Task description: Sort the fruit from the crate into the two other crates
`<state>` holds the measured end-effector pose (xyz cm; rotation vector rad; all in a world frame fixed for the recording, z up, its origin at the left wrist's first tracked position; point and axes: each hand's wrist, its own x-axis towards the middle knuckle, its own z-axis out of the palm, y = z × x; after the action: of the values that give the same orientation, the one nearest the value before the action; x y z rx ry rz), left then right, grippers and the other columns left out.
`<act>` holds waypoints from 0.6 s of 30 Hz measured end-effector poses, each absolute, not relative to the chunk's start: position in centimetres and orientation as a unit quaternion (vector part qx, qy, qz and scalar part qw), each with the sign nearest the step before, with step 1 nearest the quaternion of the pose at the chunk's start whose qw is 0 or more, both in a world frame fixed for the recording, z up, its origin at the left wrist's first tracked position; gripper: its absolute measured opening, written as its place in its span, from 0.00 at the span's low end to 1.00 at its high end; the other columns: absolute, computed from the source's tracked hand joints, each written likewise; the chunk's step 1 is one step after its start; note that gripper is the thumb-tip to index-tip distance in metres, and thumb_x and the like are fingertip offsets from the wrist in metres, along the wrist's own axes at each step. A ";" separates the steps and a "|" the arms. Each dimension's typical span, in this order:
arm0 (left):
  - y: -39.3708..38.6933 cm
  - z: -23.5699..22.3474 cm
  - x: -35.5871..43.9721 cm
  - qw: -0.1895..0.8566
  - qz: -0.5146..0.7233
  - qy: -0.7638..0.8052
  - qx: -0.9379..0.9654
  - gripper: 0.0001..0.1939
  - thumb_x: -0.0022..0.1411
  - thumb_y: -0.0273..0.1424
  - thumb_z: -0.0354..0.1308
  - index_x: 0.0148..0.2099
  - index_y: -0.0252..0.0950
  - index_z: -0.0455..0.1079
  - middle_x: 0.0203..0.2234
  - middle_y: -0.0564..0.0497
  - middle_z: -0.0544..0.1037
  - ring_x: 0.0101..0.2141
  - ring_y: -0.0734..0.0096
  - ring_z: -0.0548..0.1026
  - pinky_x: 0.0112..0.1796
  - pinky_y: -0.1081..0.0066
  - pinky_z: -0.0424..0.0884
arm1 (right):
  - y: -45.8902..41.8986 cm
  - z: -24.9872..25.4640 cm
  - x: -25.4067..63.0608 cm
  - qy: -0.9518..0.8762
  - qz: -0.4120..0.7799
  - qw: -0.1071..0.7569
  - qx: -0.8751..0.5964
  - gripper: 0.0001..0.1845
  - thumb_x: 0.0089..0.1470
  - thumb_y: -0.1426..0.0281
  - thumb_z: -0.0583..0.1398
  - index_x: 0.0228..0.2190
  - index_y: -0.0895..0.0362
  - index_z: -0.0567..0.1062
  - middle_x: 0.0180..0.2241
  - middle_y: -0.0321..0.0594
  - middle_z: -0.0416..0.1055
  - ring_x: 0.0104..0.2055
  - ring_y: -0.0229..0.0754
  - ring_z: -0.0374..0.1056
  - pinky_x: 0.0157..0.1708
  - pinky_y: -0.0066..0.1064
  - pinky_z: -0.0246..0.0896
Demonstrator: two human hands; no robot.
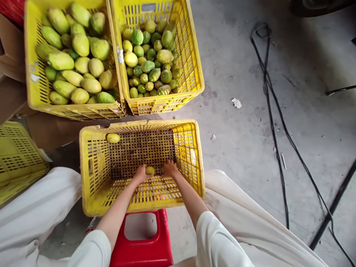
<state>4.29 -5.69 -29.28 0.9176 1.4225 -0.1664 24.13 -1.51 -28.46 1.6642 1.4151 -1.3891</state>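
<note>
My left hand (141,173) reaches down into a yellow plastic crate (85,167) between my knees. Its thumb and fingers curve round a small yellow-green papaya (150,170) near the crate's near wall. Just to the right, my right hand (170,169) is low in the same crate, its fingers bent. A sliver of something yellowish shows at its inner side, mostly hidden by the hand. Another yellow papaya (113,138) lies at the crate's far left corner, apart from both hands.
Beyond stand two yellow crates: the left crate (75,108) holds larger papayas, the right crate (191,44) smaller, greener ones. A red stool (141,252) is under my arms. Black cables (274,148) cross the concrete floor at right. Cardboard (12,66) and another crate (20,155) lie left.
</note>
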 end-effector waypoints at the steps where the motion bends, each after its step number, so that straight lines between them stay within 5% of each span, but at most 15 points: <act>1: -5.2 -28.6 3.5 0.669 -0.060 0.633 0.385 0.26 0.64 0.42 0.68 0.59 0.35 0.70 0.56 0.36 0.75 0.52 0.50 0.77 0.50 0.52 0.76 | -0.9 -27.8 24.3 0.497 -0.547 0.244 0.627 0.19 0.67 0.62 0.63 0.56 0.56 0.74 0.57 0.47 0.72 0.54 0.49 0.73 0.52 0.47 0.73; 4: -2.8 -25.4 1.1 0.700 0.014 0.638 0.321 0.35 0.50 0.47 0.76 0.55 0.37 0.70 0.53 0.32 0.78 0.52 0.41 0.77 0.48 0.54 0.76 | 0.8 -25.1 24.1 0.410 -0.643 0.127 0.634 0.19 0.68 0.61 0.61 0.56 0.56 0.73 0.55 0.47 0.73 0.52 0.48 0.74 0.50 0.45 0.74; 9: 1.5 -15.5 -2.1 0.758 0.172 0.572 0.261 0.41 0.39 0.53 0.78 0.50 0.37 0.71 0.44 0.39 0.83 0.46 0.44 0.81 0.43 0.55 0.79 | 3.5 -17.6 21.5 0.324 -0.758 -0.075 0.561 0.29 0.73 0.52 0.41 0.51 0.59 0.71 0.47 0.51 0.78 0.46 0.45 0.78 0.45 0.37 0.76; 12: 2.3 -8.4 -3.4 0.780 0.239 0.519 0.253 0.37 0.41 0.52 0.77 0.49 0.37 0.73 0.40 0.39 0.84 0.43 0.44 0.83 0.41 0.53 0.81 | 4.6 -12.0 20.4 0.286 -0.813 -0.177 0.475 0.29 0.67 0.47 0.45 0.46 0.57 0.70 0.42 0.49 0.79 0.40 0.47 0.79 0.39 0.40 0.77; 18: 0.4 0.7 -4.1 0.770 0.389 0.480 0.158 0.23 0.54 0.37 0.71 0.50 0.35 0.73 0.38 0.41 0.84 0.43 0.46 0.84 0.38 0.57 0.83 | 3.8 -2.4 20.6 0.157 -0.889 -0.311 0.297 0.17 0.61 0.54 0.60 0.43 0.54 0.69 0.34 0.41 0.79 0.28 0.43 0.77 0.25 0.31 0.74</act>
<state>-4.12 0.36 0.66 0.3423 1.0407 0.8434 20.58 3.75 -2.41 1.1809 0.6252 -3.5304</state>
